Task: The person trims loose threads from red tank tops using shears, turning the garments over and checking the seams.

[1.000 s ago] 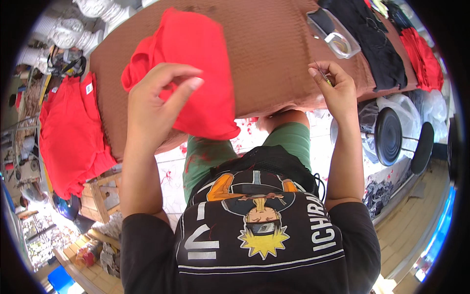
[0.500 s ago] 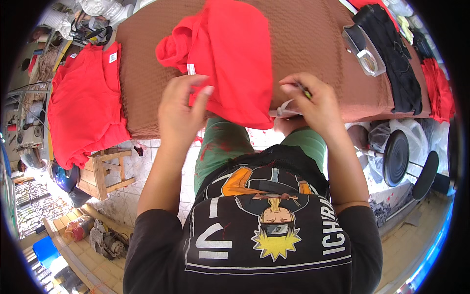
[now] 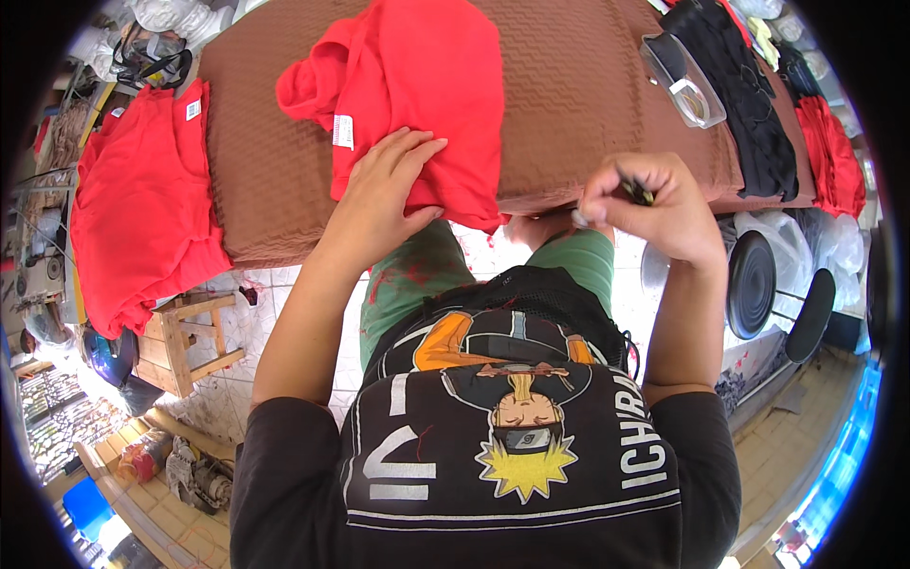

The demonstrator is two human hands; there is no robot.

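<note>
A red fabric garment (image 3: 431, 85) lies bunched over the near edge of the brown-covered table, with a white label (image 3: 343, 132) on its left side. My left hand (image 3: 389, 185) rests on its lower part, fingers stretched over the cloth and thumb apart. Off to the right and clear of the garment, my right hand (image 3: 664, 213) is closed around a small black-and-yellow tool (image 3: 637, 192); its exact kind is hidden by the fingers. At the tips of that hand's thumb and forefinger shows a small pale scrap (image 3: 579, 218).
More red garments (image 3: 142, 199) hang over the table's left end, above a wooden stool (image 3: 180, 346). On the right lie a clear plastic case (image 3: 690, 90), black cloth (image 3: 744, 114) and another red piece (image 3: 831, 156). Black round weights (image 3: 752, 284) stand below.
My left hand has come down onto the garment. My right hand has moved right, away from it, with the pale scrap and tool. The whole view has shifted slightly.
</note>
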